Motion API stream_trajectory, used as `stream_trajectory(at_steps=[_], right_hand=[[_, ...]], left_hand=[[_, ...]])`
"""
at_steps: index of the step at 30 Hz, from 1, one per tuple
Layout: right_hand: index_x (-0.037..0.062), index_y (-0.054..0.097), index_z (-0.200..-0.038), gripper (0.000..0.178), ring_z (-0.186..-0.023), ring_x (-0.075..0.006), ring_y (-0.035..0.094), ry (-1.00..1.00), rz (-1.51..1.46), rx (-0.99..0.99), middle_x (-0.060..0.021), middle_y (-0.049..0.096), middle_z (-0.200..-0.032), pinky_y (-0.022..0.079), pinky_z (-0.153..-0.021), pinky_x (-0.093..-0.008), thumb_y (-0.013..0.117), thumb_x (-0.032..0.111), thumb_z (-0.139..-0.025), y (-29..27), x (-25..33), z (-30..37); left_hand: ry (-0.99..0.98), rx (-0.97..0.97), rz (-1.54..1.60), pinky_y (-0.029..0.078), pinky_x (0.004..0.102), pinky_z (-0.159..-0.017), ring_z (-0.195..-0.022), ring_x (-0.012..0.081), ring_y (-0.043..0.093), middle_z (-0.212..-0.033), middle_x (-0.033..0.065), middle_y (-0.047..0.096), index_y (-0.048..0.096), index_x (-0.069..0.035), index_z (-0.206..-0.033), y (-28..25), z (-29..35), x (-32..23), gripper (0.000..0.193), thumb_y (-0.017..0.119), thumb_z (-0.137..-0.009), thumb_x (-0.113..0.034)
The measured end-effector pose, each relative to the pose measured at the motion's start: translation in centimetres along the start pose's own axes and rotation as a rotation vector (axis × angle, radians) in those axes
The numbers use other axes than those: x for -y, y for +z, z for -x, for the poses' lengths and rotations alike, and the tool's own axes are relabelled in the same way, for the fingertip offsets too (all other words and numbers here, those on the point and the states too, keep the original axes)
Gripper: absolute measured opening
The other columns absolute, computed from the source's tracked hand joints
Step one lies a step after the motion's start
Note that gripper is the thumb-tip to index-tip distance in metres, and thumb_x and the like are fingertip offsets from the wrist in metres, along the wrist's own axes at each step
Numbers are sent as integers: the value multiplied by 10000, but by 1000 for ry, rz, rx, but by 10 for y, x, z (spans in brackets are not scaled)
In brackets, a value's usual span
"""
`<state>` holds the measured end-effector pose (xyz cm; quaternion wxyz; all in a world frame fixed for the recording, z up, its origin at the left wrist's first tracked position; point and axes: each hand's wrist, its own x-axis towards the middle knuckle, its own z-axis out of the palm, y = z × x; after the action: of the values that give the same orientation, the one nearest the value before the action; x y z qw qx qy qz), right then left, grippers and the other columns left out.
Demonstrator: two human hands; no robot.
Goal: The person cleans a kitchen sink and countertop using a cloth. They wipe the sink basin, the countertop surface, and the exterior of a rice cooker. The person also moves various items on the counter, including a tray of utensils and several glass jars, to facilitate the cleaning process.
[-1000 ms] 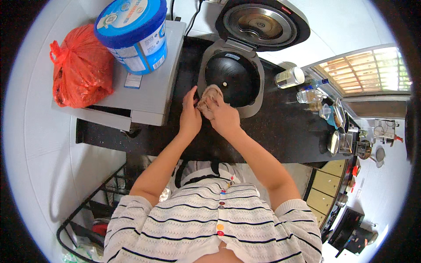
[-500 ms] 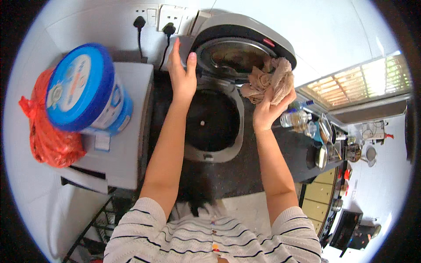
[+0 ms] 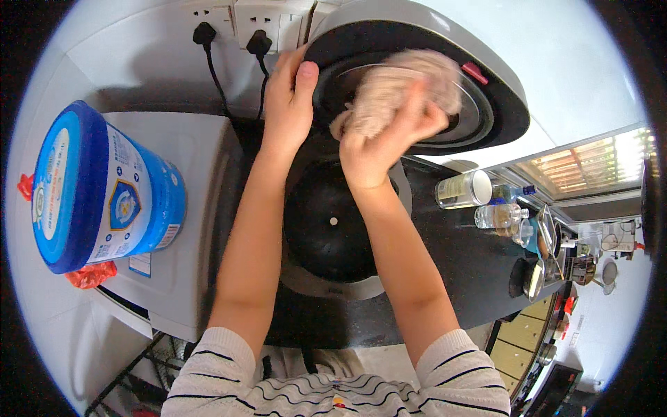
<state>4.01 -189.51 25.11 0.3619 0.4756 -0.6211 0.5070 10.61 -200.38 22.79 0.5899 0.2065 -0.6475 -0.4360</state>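
Note:
A rice cooker stands on the dark counter with its grey lid (image 3: 497, 104) raised, a red catch (image 3: 474, 72) near the lid's edge. My left hand (image 3: 288, 104) grips the lid's left edge, thumb in front and fingers partly hidden behind. In my right hand (image 3: 392, 135) is a bunched beige cloth (image 3: 403, 83), pressed against the lid's inner side and blurred by motion. Below my hands the cooker's dark cavity (image 3: 323, 247) lies open, with a small pale round spot (image 3: 333, 221) at its bottom.
On a white appliance (image 3: 201, 139) at left stand a blue tub (image 3: 149, 187) and a red plastic bag (image 3: 92, 275). Two black plugs (image 3: 259, 43) sit in wall sockets behind. To the right are a white-topped jar (image 3: 462, 190), clear bottles (image 3: 497, 216) and a window (image 3: 583, 167).
My right hand has moved the cloth left, onto the inside of the lid. My left hand has closed on the lid's edge. The view has shifted nearer the cooker.

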Motion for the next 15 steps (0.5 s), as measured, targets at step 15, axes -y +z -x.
stream_trajectory(at_steps=[15], right_hand=[[231, 708, -1164, 530, -937, -285, 581, -346, 234, 532, -45, 604, -1068, 443, -769, -409, 731, 101, -651, -85, -33, -3]], left_hand=[[-55, 77, -29, 415, 338, -993, -1126, 268, 583, -1190, 144, 619, 577, 4, -1266, -7, -1, -8, 525, 504, -1008, -447]])
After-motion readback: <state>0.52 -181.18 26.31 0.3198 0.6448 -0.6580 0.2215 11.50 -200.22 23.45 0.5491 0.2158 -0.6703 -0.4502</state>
